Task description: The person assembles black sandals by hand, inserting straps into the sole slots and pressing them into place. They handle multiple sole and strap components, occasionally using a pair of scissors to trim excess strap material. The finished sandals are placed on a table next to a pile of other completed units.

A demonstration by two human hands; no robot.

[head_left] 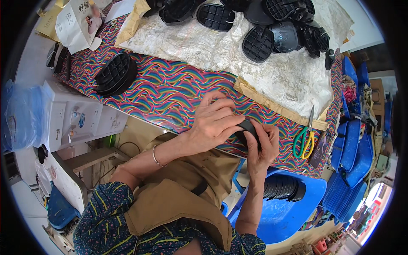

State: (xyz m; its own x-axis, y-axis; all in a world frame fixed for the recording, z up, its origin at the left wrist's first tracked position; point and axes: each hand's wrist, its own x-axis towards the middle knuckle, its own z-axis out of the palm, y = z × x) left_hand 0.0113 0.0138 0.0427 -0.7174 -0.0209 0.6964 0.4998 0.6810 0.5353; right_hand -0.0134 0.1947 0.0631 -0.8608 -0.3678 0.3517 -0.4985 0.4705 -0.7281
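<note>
Between my two hands, over the table's near edge, is a black curved piece that looks like rubber (246, 126). My left hand (216, 121) has its fingers closed on the upper left side of the piece. From the right, my right hand (263, 142) pinches it with thumb and fingers. Most of the piece is hidden behind my fingers. To the right of my hands lies a pair of scissors (304, 142) with green and yellow handles, blades pointing away. Further left on the table sits a stack of black grid-patterned pieces (115, 73).
A wavy multicoloured cloth (170, 91) covers the table. A white woven sack (182, 42) spreads over its far part, bearing several black grid-patterned pieces (258, 43). Below right, a blue bin (272, 221) holds a row of black curved pieces (284, 188). A white water dispenser (70, 117) stands left.
</note>
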